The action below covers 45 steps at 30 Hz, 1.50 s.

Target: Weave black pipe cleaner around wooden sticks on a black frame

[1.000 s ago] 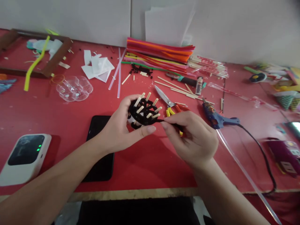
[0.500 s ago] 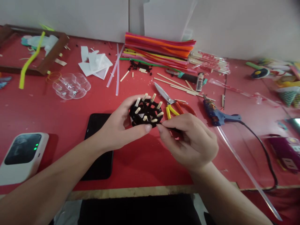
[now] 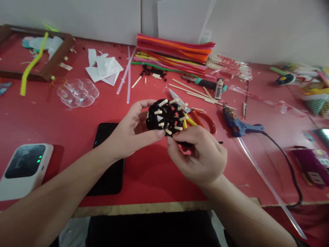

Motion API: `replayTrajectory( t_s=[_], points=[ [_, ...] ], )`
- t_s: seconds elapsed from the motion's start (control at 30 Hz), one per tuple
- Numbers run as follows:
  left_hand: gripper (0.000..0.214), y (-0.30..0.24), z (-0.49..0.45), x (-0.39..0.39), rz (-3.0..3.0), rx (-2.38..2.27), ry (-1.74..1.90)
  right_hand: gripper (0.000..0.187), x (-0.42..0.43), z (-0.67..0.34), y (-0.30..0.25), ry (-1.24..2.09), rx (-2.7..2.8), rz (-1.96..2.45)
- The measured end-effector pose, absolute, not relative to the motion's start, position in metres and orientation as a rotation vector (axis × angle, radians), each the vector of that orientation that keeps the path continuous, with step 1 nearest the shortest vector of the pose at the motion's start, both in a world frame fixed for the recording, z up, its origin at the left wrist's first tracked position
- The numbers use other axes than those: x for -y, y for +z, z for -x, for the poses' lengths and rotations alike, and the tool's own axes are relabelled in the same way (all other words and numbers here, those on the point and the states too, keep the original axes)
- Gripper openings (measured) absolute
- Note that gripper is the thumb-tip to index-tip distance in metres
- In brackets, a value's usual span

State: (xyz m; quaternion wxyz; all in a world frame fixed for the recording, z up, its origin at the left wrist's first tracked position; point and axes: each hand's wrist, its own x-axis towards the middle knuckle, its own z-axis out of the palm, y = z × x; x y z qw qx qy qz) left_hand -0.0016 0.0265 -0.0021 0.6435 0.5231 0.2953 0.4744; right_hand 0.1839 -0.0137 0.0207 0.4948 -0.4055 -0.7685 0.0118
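Note:
A round black fuzzy piece (image 3: 167, 117), woven from what looks like pipe cleaner, has several short wooden pegs standing round its rim. My left hand (image 3: 136, 132) grips it from the left, thumb along the near edge and fingers behind. At the near right edge, my right hand (image 3: 202, 151) pinches a black pipe cleaner (image 3: 185, 143) between thumb and forefinger. The strand passes under the right fingers, and its tip pokes out beyond the knuckles. Scissors (image 3: 196, 120) with red and yellow handles lie just behind the right hand.
A black phone (image 3: 109, 175) lies under my left forearm, a white device (image 3: 25, 169) farther left. On the right rests a blue glue gun (image 3: 238, 123) with its cable. Bundled coloured pipe cleaners (image 3: 172, 51), wooden sticks (image 3: 192, 91) and a clear plastic tray (image 3: 78, 92) lie farther back.
The black piece has tilted and shifted slightly right, its pegs now leaning rightward. My right hand has moved a little left, still pinching the strand, whose tip now shows past the hand.

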Motion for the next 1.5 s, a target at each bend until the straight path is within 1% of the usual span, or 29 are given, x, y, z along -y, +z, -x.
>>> replayTrajectory(
  t_s=[0.17,0.43,0.53,0.67,0.87,1.13,1.33,1.5],
  points=[
    [0.057,-0.001,0.004,-0.028,-1.131,-0.673,1.008,0.019,0.014,-0.182,0.02,-0.001,1.853,0.989],
    [0.053,-0.002,0.008,-0.028,-1.185,-0.667,1.003,0.02,0.014,-0.185,0.022,-0.039,1.903,0.965],
    [0.049,-0.001,0.009,-0.027,-1.223,-0.626,1.042,0.022,0.015,-0.186,0.023,-0.069,1.905,0.907],
    [0.052,0.004,0.009,-0.021,-1.301,-0.589,1.112,0.021,0.015,-0.19,0.024,-0.125,1.934,0.826],
    [0.05,0.013,0.008,-0.017,-1.358,-0.648,1.137,0.018,0.015,-0.193,0.026,-0.173,1.939,0.809],
    [0.051,0.007,0.005,-0.022,-1.318,-0.66,1.128,0.018,0.015,-0.194,0.028,-0.084,1.984,0.847],
    [0.048,0.001,0.006,-0.024,-1.266,-0.601,1.104,0.019,0.016,-0.189,0.022,0.146,1.845,0.861],
    [0.052,0.005,0.007,-0.024,-1.211,-0.572,0.959,0.023,0.014,-0.188,0.028,0.086,1.835,0.861]
  ],
)
